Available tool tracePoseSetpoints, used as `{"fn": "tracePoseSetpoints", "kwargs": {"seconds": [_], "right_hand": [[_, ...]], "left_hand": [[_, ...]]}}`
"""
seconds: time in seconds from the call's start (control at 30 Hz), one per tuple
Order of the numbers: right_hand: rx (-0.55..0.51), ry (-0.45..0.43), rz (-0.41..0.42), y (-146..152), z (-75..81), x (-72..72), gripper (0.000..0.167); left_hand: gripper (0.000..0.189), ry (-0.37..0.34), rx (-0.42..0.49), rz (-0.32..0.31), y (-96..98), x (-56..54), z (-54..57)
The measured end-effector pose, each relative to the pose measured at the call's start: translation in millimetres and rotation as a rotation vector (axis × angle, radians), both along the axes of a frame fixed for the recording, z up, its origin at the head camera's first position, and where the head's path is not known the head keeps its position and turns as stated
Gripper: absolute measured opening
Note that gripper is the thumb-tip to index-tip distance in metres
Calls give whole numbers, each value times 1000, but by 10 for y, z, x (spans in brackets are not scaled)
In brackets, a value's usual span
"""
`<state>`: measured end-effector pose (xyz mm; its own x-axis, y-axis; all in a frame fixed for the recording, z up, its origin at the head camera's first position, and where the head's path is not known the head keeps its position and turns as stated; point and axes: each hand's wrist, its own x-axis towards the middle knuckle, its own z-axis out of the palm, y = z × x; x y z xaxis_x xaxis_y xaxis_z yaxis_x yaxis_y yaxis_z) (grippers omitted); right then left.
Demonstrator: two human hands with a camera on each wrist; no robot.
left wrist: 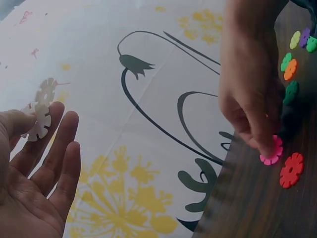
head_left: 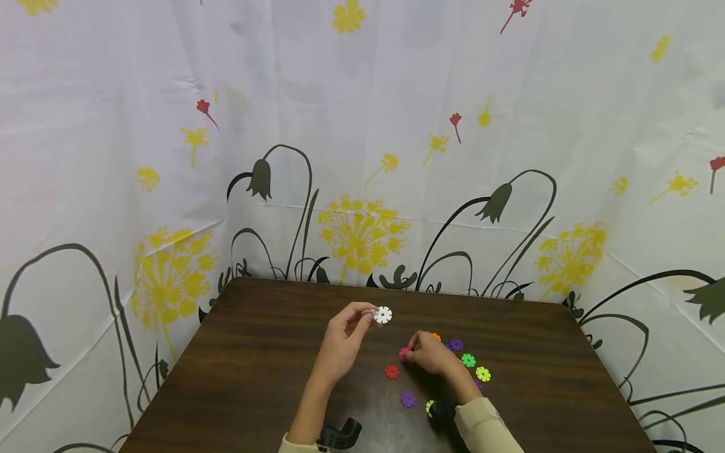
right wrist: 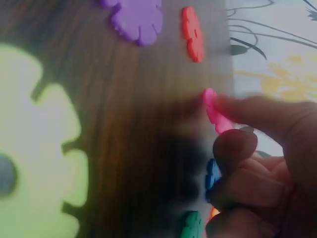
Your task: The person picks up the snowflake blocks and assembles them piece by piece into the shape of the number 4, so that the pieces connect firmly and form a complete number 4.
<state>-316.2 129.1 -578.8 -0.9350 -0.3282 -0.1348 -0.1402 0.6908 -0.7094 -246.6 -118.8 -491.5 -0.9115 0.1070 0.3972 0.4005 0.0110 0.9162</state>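
My left hand (head_left: 342,340) is raised over the far part of the table and pinches white notched discs between thumb and forefinger. In the left wrist view one white disc (left wrist: 39,121) is between the fingers, and a second white disc (left wrist: 46,90) stands out beyond it, apparently joined to it. My right hand (head_left: 433,355) is low over the table, its thumb and forefinger pinching a pink notched disc (right wrist: 216,113). Whether the pink disc still touches the wood cannot be told. Close by lies a red disc (head_left: 392,372).
Around the right hand lie more discs on the dark wooden table (head_left: 255,377): purple (head_left: 408,399), green (head_left: 468,360), yellow-green (head_left: 483,374), orange (head_left: 435,336) and blue (right wrist: 212,181). The right forearm and wrist hide some. A flower-printed curtain (head_left: 317,94) hangs behind the table.
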Motion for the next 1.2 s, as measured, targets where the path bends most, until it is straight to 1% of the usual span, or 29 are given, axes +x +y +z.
{"fn": "tracePoseSetpoints", "kwargs": {"seconds": [0.1, 0.23, 0.37, 0.5, 0.6, 0.67, 0.87, 1.03, 1.2], "right_hand": [[-105, 6, 26, 42, 27, -16, 16], [-233, 28, 30, 76, 130, -3, 20], [-341, 66, -39, 72, 300, 43, 23], [-504, 94, -96, 72, 482, 105, 23], [-613, 130, -107, 62, 605, 183, 25], [-661, 165, -91, 48, 683, 241, 25], [-721, 294, 49, -1, 922, 435, 22], [-721, 408, 75, -49, 1084, 568, 20], [-693, 471, 94, -84, 1149, 635, 27]], "left_hand": [[16, -1, -9, 3, 17, -2, 15], [16, 9, 4, 3, 34, -13, 8], [15, 18, -3, 1, 31, -19, 30], [14, 26, -21, 6, 26, -28, 62], [13, 29, -28, 11, 26, -28, 69], [14, 27, -36, 11, 32, -26, 72], [16, 30, -84, 43, 59, -4, 102], [16, 48, -89, 45, 76, 8, 145], [17, 50, -73, 29, 105, 20, 184]]}}
